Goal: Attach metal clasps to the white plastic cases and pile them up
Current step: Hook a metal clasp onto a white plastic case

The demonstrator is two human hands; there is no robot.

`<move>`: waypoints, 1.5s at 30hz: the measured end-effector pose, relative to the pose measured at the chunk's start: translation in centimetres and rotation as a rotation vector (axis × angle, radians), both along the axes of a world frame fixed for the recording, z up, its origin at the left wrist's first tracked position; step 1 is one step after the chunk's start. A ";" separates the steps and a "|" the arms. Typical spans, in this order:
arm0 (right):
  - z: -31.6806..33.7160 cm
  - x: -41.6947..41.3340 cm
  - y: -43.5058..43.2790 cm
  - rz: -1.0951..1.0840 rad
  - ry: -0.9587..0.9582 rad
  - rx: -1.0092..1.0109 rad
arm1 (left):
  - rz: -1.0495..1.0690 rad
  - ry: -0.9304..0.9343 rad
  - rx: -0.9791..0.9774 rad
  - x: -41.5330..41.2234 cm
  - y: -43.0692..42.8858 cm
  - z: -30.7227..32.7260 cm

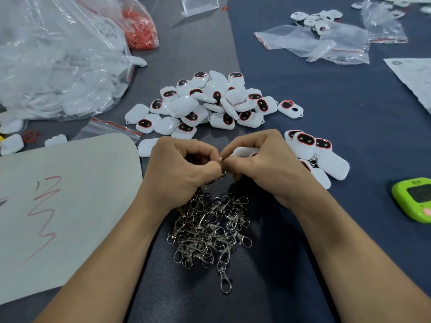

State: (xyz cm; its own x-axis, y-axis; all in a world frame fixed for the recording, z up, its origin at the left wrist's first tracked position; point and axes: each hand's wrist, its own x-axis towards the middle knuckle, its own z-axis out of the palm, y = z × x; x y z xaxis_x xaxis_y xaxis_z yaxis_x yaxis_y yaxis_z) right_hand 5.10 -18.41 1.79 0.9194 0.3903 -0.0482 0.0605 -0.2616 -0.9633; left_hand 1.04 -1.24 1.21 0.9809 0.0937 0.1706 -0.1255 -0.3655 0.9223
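- Many more white cases seem to wait in the clear bag (pixel 58 66) at far left. A loose heap of cases (pixel 210 103) lies on the worktop (pixel 326 101) beyond the hands.
- With curled fingers the left hand (pixel 184 169) pinches a metal clasp (pixel 222 166) by its ring, above the spare clasps (pixel 210 229).
- Close against it, the right hand (pixel 263 164) grips one white case (pixel 245 150), mostly hidden under its fingers, and meets the clasp between the thumbs.
- The step in hand looks like working the ring through the case's small loop. Whether it is through, I cannot tell.
- Next, the ring probably needs turning fully on. Then the case goes onto the finished pile (pixel 321 157) just beside the right hand.
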 end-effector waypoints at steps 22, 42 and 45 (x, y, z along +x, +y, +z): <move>-1.0 1.0 -0.3 -0.192 -0.145 -0.220 | -0.056 -0.054 0.427 1.6 0.6 -1.4; -0.9 1.5 -0.7 -0.125 -0.099 -0.147 | -0.053 0.018 0.412 2.1 1.1 -1.7; -0.9 1.4 -0.7 -0.130 -0.100 -0.138 | -0.053 0.027 0.404 2.0 1.1 -1.7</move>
